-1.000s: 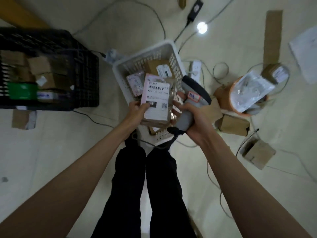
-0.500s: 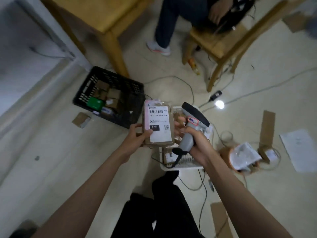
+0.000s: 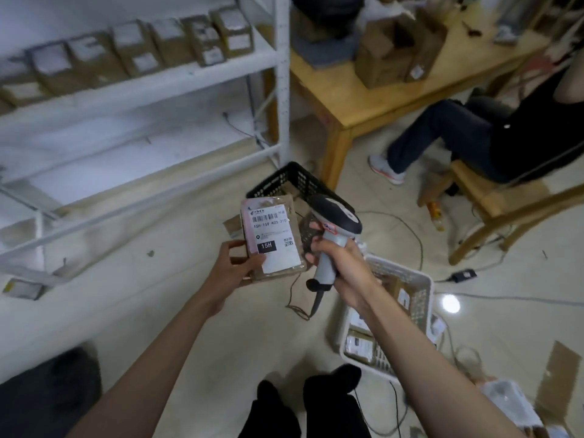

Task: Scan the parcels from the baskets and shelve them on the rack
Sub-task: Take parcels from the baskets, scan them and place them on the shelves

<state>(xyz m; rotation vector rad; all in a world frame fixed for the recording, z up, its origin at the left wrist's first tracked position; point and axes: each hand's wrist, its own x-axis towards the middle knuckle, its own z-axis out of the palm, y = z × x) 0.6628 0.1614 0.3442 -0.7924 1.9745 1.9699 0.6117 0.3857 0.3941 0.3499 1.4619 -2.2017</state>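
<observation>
View: a second ago the head camera looked straight down at the baskets; now it is lifted, and the white metal shelving rack (image 3: 281, 90) fills the upper left. The person appears to have stood up and turned from picking toward shelving.

Parcel: the flat brown cardboard parcel with a white shipping label (image 3: 273, 238) is out of the basket and held up in front of the body, label facing the camera, between the two hands and well short of the rack.

Left hand: the left hand (image 3: 235, 268) grips the parcel's lower left corner, thumb on the front edge, fingers curled behind it, as in both earlier frames.

Right hand: the right hand (image 3: 339, 263) stays wrapped round the handle of the grey and black handheld barcode scanner (image 3: 335, 229); the scanner head sits just beside the parcel's right edge. Whether a finger presses the trigger cannot be told.

Baskets: the white plastic basket (image 3: 426, 286) lies low at the right with more parcels inside; the black plastic crate (image 3: 284, 181) stands behind the held parcel.

Rack: a row of brown boxes (image 3: 177, 42) already lines the top shelf; the lower shelves show bare white boards.

Meaning: scanning of this parcel looks finished or nearly so; shelving it is the likely step in hand.

Caution: the scanner's cable (image 3: 298, 306) trails on the floor by the feet.
</observation>
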